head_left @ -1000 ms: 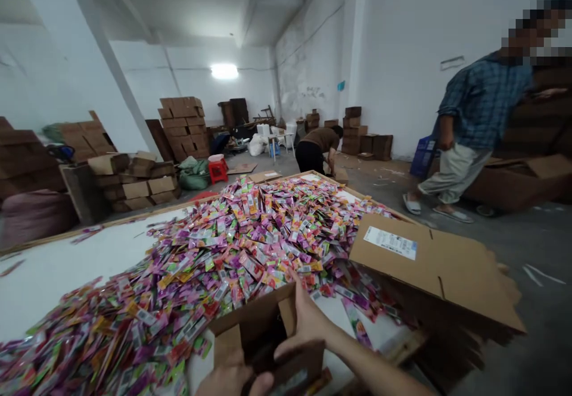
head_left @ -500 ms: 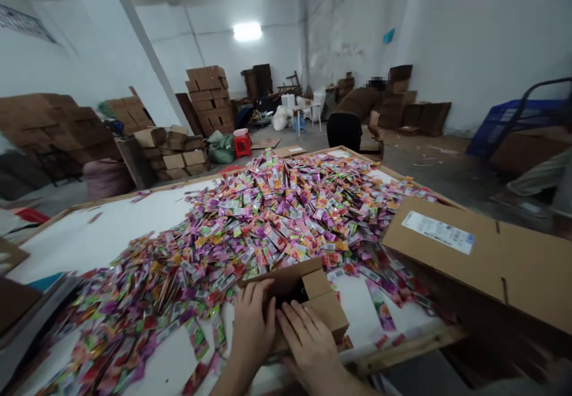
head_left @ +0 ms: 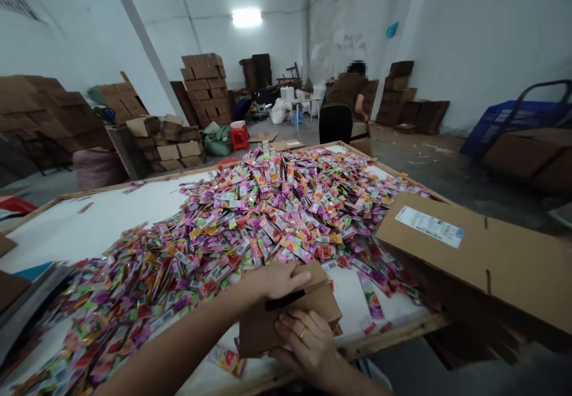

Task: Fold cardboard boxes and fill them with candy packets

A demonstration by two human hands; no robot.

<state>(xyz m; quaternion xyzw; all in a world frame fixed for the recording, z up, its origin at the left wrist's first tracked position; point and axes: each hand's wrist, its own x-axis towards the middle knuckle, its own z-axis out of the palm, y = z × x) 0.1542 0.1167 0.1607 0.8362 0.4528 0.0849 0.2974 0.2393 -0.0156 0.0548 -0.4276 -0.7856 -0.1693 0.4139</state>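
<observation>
A small brown cardboard box (head_left: 261,330) sits at the near edge of the table, its top flaps folded inward with a dark gap between them. My left hand (head_left: 281,280) reaches across and lies flat over the far flap, fingers stretched toward the right. With a ring on one finger, my right hand (head_left: 310,342) grips the near side of the box, fingers on the near flap and thumb lower on the front. Behind the box rises a large heap of colourful small packets (head_left: 286,205), pink, purple, green and orange.
A larger labelled carton (head_left: 504,247) stands at the right table edge. Wooden strips border the white tabletop (head_left: 129,202). Beyond it, a person (head_left: 342,101) bends over a box. Stacked cartons (head_left: 205,89), a red stool (head_left: 240,137) and a blue crate (head_left: 491,125) stand farther off.
My left hand has moved from the box's left side onto the far flap, which is now folded down. The opening has narrowed. The person behind has shifted left.
</observation>
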